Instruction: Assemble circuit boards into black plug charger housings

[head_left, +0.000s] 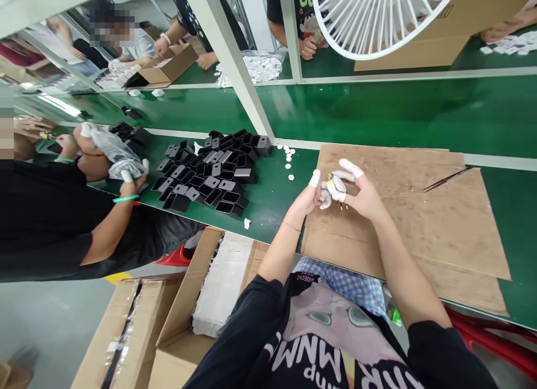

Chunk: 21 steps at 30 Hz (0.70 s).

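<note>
My left hand (311,194) and my right hand (361,191) meet above the near left corner of a brown cardboard sheet (419,221). Both wear white finger cots. Together they pinch a small white part (335,183) with a yellow spot and thin metal pins hanging under it. The fingers of both hands are closed round it. A pile of small black open housings (210,174) lies on the green table to the left of my hands. A few small white round pieces (288,157) are scattered between the pile and the cardboard.
Tweezers (447,179) lie on the cardboard's far right. A person in black on the left holds a clear plastic bag (113,150). Open cartons (184,322) stand on the floor below the table. A white frame post (235,65), a green belt and a white fan grille (377,14) lie beyond.
</note>
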{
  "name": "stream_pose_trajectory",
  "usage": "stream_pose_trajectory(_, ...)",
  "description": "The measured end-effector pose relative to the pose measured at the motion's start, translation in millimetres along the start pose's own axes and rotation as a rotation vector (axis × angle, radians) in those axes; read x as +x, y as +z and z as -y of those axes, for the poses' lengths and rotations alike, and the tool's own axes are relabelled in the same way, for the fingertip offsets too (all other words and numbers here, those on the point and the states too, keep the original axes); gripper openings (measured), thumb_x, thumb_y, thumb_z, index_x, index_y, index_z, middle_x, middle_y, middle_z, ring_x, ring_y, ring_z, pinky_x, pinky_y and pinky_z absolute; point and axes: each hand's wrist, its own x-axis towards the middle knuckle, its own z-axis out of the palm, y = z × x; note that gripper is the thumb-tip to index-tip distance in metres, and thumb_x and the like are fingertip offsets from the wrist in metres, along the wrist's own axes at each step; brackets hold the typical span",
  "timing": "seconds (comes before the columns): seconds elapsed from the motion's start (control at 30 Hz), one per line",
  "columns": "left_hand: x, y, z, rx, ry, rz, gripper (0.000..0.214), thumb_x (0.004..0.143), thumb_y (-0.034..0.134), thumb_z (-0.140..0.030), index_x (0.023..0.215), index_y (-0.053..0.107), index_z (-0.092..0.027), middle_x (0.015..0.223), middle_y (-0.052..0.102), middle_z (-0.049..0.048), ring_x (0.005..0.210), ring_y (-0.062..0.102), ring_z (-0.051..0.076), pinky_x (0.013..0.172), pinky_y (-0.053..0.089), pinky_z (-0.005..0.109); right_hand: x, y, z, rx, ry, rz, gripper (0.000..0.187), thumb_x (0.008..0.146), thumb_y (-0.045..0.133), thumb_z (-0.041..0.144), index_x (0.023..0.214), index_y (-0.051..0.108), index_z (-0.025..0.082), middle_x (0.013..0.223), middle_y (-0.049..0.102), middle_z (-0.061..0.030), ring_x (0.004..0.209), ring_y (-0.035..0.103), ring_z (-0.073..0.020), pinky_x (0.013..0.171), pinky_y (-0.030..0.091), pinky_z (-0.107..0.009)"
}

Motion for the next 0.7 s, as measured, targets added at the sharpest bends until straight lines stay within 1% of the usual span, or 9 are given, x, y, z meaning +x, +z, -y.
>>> stream_pose_trajectory(0.13, -1.6, 4.4, 3.2, -0.068, 0.119, -0.078, 0.048, 0.073, 0.068, -0.062, 0.066, 0.057, -0.016, 0.05, 0.048, -0.0025, 0.041, 0.041, 0.007, 0.037, 0.027, 0.021, -1.9, -0.9, 5.4, -0.396, -0.032, 0.087, 0.075, 0.074, 0.072, 0.034, 0.142, 0.043, 0.028, 0.133, 0.055, -0.0098, 0.123, 0.052, -0.0309, 0.103, 0.043, -0.051)
stream_pose_trajectory(0.2, -2.1, 6.5, 4.0, -0.09, 0.185, -0.077, 0.043, 0.066, 0.078, -0.053, 0.067, 0.058, -0.015, 0.053, 0.048, -0.0032, 0.044, 0.041, 0.006, 0.04, 0.029, 0.02, -1.9, -0.7, 8.3, -0.492, -0.119, 0.081, 0.072, 0.075, 0.069, 0.036, 0.142, 0.043, 0.026, 0.133, 0.053, -0.0109, 0.125, 0.049, -0.0317, 0.103, 0.043, -0.051)
stream_pose_trajectory(0.23, -2.2, 7.1, 3.8, -0.108, 0.213, -0.074, 0.043, 0.065, 0.078, -0.053, 0.067, 0.057, -0.016, 0.054, 0.048, -0.0037, 0.044, 0.04, 0.006, 0.041, 0.03, 0.021, -2.1, -0.6, 9.8, -0.514, -0.196, 0.035, 0.068, 0.076, 0.068, 0.038, 0.14, 0.045, 0.025, 0.133, 0.054, -0.0109, 0.126, 0.048, -0.0317, 0.104, 0.042, -0.051)
stream_pose_trajectory(0.3, -2.1, 6.9, 2.5, -0.172, 0.27, -0.074, 0.041, 0.068, 0.075, -0.054, 0.068, 0.056, -0.018, 0.055, 0.046, -0.0047, 0.044, 0.04, 0.006, 0.042, 0.031, 0.021, -3.7, 0.4, 12.4, -0.536, -0.365, -0.163, 0.051, 0.08, 0.062, 0.042, 0.127, 0.055, 0.024, 0.125, 0.06, -0.0101, 0.121, 0.051, -0.0308, 0.102, 0.043, -0.051)
stream_pose_trajectory(0.37, -1.5, 4.7, 0.4, -0.259, 0.317, -0.096, 0.035, 0.072, 0.073, -0.05, 0.072, 0.056, -0.019, 0.057, 0.049, -0.0044, 0.048, 0.047, 0.007, 0.045, 0.035, 0.021, -6.4, 3.5, 14.1, -0.548, -0.452, -0.352, 0.027, 0.086, 0.054, 0.041, 0.104, 0.064, 0.024, 0.105, 0.069, -0.0082, 0.103, 0.061, -0.0273, 0.093, 0.048, -0.046)
stream_pose_trajectory(0.43, -0.6, 1.6, -1.6, -0.333, 0.332, -0.156, 0.027, 0.076, 0.07, -0.043, 0.081, 0.059, -0.019, 0.064, 0.058, -0.0021, 0.055, 0.056, 0.01, 0.049, 0.04, 0.022, -9.2, 9.2, 13.9, -0.611, -0.382, -0.402, 0.025, 0.089, 0.047, 0.04, 0.083, 0.065, 0.023, 0.084, 0.07, -0.0067, 0.082, 0.064, -0.0233, 0.079, 0.051, -0.039)
stream_pose_trajectory(0.5, 0.4, -0.3, -3.0, -0.38, 0.305, -0.22, 0.023, 0.082, 0.063, -0.04, 0.09, 0.061, -0.019, 0.072, 0.066, 0.0011, 0.06, 0.062, 0.012, 0.052, 0.043, 0.022, -10.5, 15.9, 11.0, -0.726, -0.176, -0.349, 0.034, 0.091, 0.045, 0.045, 0.076, 0.065, 0.021, 0.074, 0.069, -0.0071, 0.073, 0.063, -0.0227, 0.071, 0.05, -0.036)
stream_pose_trajectory(0.6, 0.6, 2.0, -4.6, -0.418, 0.24, -0.247, 0.026, 0.091, 0.048, -0.036, 0.099, 0.061, -0.016, 0.077, 0.07, 0.004, 0.065, 0.066, 0.014, 0.057, 0.048, 0.023, -8.7, 23.2, 2.0, -0.843, 0.104, -0.227, 0.045, 0.088, 0.047, 0.055, 0.102, 0.068, 0.018, 0.093, 0.07, -0.0131, 0.089, 0.064, -0.0314, 0.077, 0.05, -0.043)
stream_pose_trajectory(0.7, -1.6, 8.4, -6.8, -0.445, 0.229, -0.251, 0.029, 0.095, 0.038, -0.03, 0.104, 0.061, -0.014, 0.082, 0.071, 0.0044, 0.074, 0.068, 0.015, 0.069, 0.051, 0.024, -4.5, 25.1, -9.4, -0.699, 0.075, -0.08, 0.061, 0.087, 0.047, 0.058, 0.13, 0.054, 0.015, 0.125, 0.06, -0.0183, 0.117, 0.052, -0.0376, 0.092, 0.046, -0.051)
